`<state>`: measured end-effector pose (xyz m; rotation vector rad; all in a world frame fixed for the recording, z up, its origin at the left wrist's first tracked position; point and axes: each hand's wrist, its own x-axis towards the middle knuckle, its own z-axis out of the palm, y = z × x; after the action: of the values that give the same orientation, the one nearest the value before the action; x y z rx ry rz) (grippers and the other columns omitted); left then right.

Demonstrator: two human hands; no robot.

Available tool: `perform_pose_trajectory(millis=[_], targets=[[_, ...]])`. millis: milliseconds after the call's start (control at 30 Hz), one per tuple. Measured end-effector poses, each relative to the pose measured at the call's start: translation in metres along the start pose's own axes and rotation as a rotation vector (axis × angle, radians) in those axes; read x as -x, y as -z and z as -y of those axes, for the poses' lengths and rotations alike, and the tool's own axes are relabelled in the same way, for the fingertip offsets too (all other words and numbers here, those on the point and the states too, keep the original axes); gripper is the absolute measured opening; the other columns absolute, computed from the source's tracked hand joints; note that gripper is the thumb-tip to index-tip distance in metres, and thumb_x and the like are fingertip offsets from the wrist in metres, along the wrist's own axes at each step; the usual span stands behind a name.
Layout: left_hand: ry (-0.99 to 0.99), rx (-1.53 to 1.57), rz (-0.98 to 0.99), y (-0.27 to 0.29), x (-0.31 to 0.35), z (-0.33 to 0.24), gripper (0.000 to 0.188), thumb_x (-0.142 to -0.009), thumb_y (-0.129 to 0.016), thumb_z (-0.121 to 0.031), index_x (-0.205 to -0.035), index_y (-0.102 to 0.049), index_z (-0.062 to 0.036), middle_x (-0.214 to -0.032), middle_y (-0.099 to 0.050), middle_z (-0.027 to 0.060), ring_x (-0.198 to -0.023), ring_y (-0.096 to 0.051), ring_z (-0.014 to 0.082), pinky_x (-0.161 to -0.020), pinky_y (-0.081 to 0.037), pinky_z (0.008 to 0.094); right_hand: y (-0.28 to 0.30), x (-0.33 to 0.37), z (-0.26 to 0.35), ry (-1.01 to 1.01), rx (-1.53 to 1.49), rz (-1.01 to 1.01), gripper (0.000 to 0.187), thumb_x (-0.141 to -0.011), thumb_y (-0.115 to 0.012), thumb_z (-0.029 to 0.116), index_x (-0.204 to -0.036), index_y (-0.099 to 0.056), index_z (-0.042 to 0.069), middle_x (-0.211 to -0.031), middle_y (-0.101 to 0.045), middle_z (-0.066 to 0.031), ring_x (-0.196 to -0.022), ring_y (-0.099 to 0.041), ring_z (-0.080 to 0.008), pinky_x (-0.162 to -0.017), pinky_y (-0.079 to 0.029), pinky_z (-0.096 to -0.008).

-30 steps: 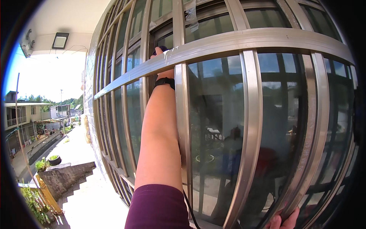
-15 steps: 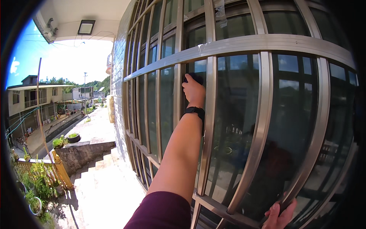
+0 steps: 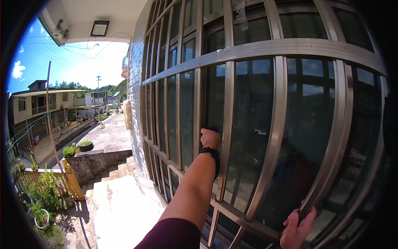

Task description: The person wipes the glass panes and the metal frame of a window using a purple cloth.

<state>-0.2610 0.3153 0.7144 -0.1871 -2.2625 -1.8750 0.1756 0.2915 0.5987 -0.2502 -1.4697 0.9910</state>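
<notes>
My left arm reaches between the upright bars of a metal window grille (image 3: 290, 45). My left hand (image 3: 210, 138), with a black band at its wrist (image 3: 210, 152), is closed on a dark cloth-like pad (image 3: 212, 129). Most of that pad is hidden behind the hand, which is at the dark window glass (image 3: 215, 99). At the lower right, my right hand (image 3: 297, 228) grips an upright metal bar (image 3: 331, 166), its thumb on the near side. Part of its fingers is hidden by the bar.
A lower crossbar (image 3: 244, 220) runs beneath my left forearm. To the left lie sunlit paving and steps (image 3: 120, 170), a low wall (image 3: 99, 166), a yellow railing post (image 3: 72, 178) and potted plants (image 3: 45, 186). A floodlight (image 3: 100, 28) hangs from the ceiling above.
My left hand has moved down along the glass with the dark pad, from near the upper crossbar to about mid-pane. My right hand stays on its bar. The view has shifted slightly.
</notes>
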Motion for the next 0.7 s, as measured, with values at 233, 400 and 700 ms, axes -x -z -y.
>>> perform_pose_trajectory(millis=[233, 400, 700], targets=[[0.109, 0.043, 0.288, -0.02, -0.038, 0.03, 0.04, -0.084, -0.057, -0.019, -0.118, -0.055, 0.0016, -0.119, -0.06, 0.0202, -0.112, -0.058, 0.0308, -0.092, -0.047, 0.038, -0.005, -0.008, -0.022, 0.058, -0.013, -0.049, 0.035, -0.091, -0.049, 0.013, -0.121, -0.04, -0.002, -0.078, -0.049, -0.0032, -0.057, -0.044, -0.006, -0.047, -0.039, -0.0199], [-0.129, 0.034, 0.018, 0.03, 0.001, -0.014, 0.049, -0.082, -0.057, -0.018, -0.123, -0.046, 0.0061, -0.114, -0.059, 0.0254, -0.107, -0.058, 0.0382, -0.091, -0.047, 0.0434, -0.002, 0.0, -0.003, 0.032, 0.009, 0.026, 0.034, -0.091, -0.056, 0.013, -0.118, -0.044, -0.003, -0.08, -0.054, -0.0045, -0.062, -0.051, -0.0101, -0.056, -0.043, -0.0235], [-0.876, 0.471, -0.118, 0.028, -0.027, -0.185, 0.058, -0.08, -0.06, -0.013, -0.133, -0.039, -0.0014, -0.109, -0.057, 0.0284, -0.102, -0.055, 0.0453, -0.087, -0.044, 0.0492, 0.002, 0.0, -0.008, 0.019, 0.017, -0.038, 0.037, -0.091, -0.053, 0.01, -0.124, -0.039, -0.003, -0.08, -0.053, -0.0046, -0.061, -0.049, -0.0098, -0.055, -0.043, -0.0228]])
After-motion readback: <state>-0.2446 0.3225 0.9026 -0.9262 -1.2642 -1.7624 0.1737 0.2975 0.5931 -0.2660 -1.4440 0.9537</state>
